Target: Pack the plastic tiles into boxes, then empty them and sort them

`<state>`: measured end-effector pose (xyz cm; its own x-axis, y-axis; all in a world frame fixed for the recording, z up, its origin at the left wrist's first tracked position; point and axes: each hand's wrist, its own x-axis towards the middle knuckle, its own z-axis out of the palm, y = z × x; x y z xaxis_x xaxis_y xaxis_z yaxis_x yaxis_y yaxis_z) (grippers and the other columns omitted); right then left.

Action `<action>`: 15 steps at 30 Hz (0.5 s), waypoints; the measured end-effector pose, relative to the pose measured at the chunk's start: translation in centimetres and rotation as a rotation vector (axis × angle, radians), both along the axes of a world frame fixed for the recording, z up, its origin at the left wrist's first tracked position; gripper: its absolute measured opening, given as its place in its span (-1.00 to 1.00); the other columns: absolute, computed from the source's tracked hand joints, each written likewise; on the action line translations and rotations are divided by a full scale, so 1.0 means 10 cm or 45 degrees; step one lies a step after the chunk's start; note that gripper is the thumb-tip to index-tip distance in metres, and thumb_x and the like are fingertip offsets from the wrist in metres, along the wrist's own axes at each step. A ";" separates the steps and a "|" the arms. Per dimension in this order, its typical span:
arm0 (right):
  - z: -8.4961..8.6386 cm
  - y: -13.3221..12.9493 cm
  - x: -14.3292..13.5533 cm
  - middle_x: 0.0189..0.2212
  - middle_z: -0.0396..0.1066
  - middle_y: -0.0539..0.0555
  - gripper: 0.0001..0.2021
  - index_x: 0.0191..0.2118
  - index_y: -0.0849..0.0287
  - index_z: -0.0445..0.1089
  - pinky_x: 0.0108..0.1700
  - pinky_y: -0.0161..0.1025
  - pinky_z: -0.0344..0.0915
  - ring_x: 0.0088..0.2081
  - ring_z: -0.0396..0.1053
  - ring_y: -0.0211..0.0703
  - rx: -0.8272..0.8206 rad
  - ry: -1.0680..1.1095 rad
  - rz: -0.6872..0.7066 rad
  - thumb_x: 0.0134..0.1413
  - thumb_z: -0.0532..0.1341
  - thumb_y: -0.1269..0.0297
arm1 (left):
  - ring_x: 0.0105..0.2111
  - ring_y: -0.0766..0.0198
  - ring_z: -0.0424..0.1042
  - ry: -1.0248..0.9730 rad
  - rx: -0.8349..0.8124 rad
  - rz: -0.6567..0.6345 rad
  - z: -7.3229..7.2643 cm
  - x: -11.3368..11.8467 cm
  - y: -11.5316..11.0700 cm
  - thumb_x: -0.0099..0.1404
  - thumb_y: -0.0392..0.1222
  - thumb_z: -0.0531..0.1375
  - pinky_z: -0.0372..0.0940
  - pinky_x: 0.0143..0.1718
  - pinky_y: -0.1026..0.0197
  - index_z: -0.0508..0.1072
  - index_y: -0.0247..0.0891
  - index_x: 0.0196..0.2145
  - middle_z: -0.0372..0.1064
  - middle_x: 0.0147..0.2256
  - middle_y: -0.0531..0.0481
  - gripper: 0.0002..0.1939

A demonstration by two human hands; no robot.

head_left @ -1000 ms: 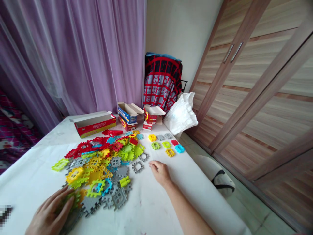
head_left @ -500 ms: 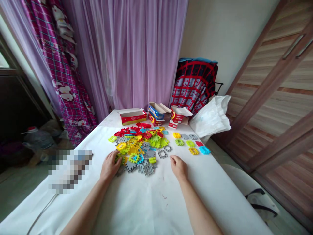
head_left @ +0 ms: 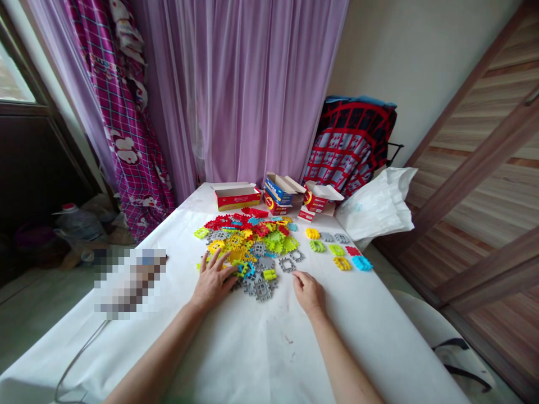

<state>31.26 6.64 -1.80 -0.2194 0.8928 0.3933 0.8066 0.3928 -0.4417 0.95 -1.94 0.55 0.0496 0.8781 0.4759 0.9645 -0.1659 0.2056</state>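
Observation:
A heap of interlocking plastic building tiles (head_left: 236, 240) in red, yellow, green, blue and grey lies on the white-covered table (head_left: 252, 359). My left hand (head_left: 214, 282) rests over the heap's near left side, fingers spread and palm down, covering some tiles. To the right of the heap, my right hand (head_left: 309, 292) lies on the cloth with its fingers curled in, and no tile shows in it. Just beyond its fingertips is a grey open-framed tile (head_left: 287, 265). A small lime-green piece (head_left: 269, 274) sits on the heap between the hands.
Small groups of tiles in single colours, such as a blue one (head_left: 362, 263) and a yellow one (head_left: 312, 233), lie at right. Behind stand an open red box (head_left: 238, 198), a blue box (head_left: 278, 189) and more red boxes (head_left: 318, 197). A white sack (head_left: 377, 205) leans at the right edge.
My left hand has moved right, further over the heap, and its fingers have spread. My right hand stays beside the grey tile. The whole view has shifted slightly.

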 end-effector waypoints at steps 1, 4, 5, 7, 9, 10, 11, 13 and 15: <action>0.00 0.00 0.00 -0.20 0.55 0.12 -0.66 -0.20 0.05 0.49 -0.09 -0.11 0.40 -0.17 0.49 -0.01 0.000 0.016 0.003 0.15 -0.04 0.29 | 0.28 -0.13 0.09 0.004 0.006 -0.010 0.01 0.02 0.03 0.30 -0.02 0.13 -0.15 0.25 -0.41 0.55 0.09 -0.16 0.30 0.19 0.00 -0.77; 0.01 0.00 0.01 -0.21 0.55 0.12 -0.65 -0.20 0.06 0.49 -0.09 -0.14 0.40 -0.17 0.49 -0.04 -0.011 0.076 0.020 0.15 -0.04 0.28 | 0.24 -0.10 0.16 -0.009 0.041 -0.008 0.09 0.05 0.12 0.32 -0.05 0.10 -0.11 0.23 -0.41 0.55 0.02 -0.23 0.38 0.12 -0.01 -0.79; 0.01 0.00 0.02 -0.22 0.55 0.11 -0.65 -0.20 0.06 0.49 -0.09 -0.16 0.40 -0.18 0.49 -0.05 -0.017 0.097 0.025 0.15 -0.04 0.28 | 0.24 -0.09 0.16 -0.018 0.059 -0.002 0.13 0.06 0.16 0.33 -0.06 0.09 -0.10 0.23 -0.39 0.54 0.00 -0.22 0.39 0.12 -0.02 -0.78; 0.02 0.00 0.02 -0.23 0.56 0.12 -0.66 -0.20 0.07 0.50 -0.10 -0.17 0.40 -0.19 0.50 -0.06 -0.028 0.142 0.027 0.14 -0.04 0.27 | 0.25 -0.05 0.14 -0.029 0.095 0.004 0.23 0.12 0.26 0.35 -0.07 0.06 -0.11 0.25 -0.35 0.53 -0.02 -0.18 0.38 0.12 -0.04 -0.76; 0.02 0.00 0.02 -0.24 0.56 0.13 -0.66 -0.21 0.08 0.51 -0.11 -0.18 0.41 -0.19 0.50 -0.06 -0.033 0.194 0.036 0.14 -0.03 0.26 | 0.27 -0.03 0.11 -0.015 0.124 -0.019 0.34 0.23 0.37 0.36 -0.07 0.05 -0.14 0.27 -0.33 0.52 -0.03 -0.16 0.35 0.15 -0.04 -0.74; 0.01 0.01 0.02 -0.24 0.56 0.13 -0.66 -0.21 0.08 0.51 -0.12 -0.19 0.41 -0.20 0.50 -0.07 -0.035 0.221 0.043 0.15 -0.02 0.26 | 0.27 -0.03 0.11 0.008 0.132 -0.051 0.39 0.30 0.43 0.36 -0.06 0.05 -0.15 0.27 -0.33 0.52 -0.02 -0.15 0.34 0.15 -0.03 -0.74; -0.01 0.02 0.03 -0.24 0.56 0.13 -0.67 -0.22 0.08 0.51 -0.13 -0.20 0.41 -0.21 0.50 -0.08 -0.035 0.251 0.048 0.15 -0.01 0.25 | 0.27 -0.02 0.11 0.036 0.128 -0.102 0.43 0.37 0.49 0.36 -0.05 0.06 -0.16 0.28 -0.31 0.52 0.00 -0.15 0.33 0.17 -0.01 -0.75; -0.05 0.04 0.04 -0.27 0.56 0.14 -0.67 -0.22 0.10 0.52 -0.17 -0.22 0.42 -0.25 0.51 -0.09 -0.023 0.318 0.047 0.14 0.00 0.22 | 0.27 0.03 0.12 0.088 0.095 -0.203 0.46 0.48 0.58 0.32 -0.04 0.12 -0.14 0.29 -0.25 0.51 0.07 -0.10 0.29 0.20 0.04 -0.76; -0.09 0.06 0.06 -0.29 0.57 0.15 -0.67 -0.23 0.14 0.52 -0.22 -0.23 0.43 -0.29 0.50 -0.09 0.008 0.389 0.023 0.15 0.02 0.20 | 0.26 0.06 0.13 0.065 0.086 -0.156 0.46 0.49 0.62 0.29 -0.04 0.15 -0.10 0.30 -0.17 0.45 0.12 0.00 0.26 0.22 0.05 -0.69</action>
<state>31.86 7.22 -2.70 -0.1056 0.8873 0.4490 0.6298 0.4091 -0.6603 5.83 4.30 5.13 0.1803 0.8301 0.5277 0.9450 -0.2951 0.1413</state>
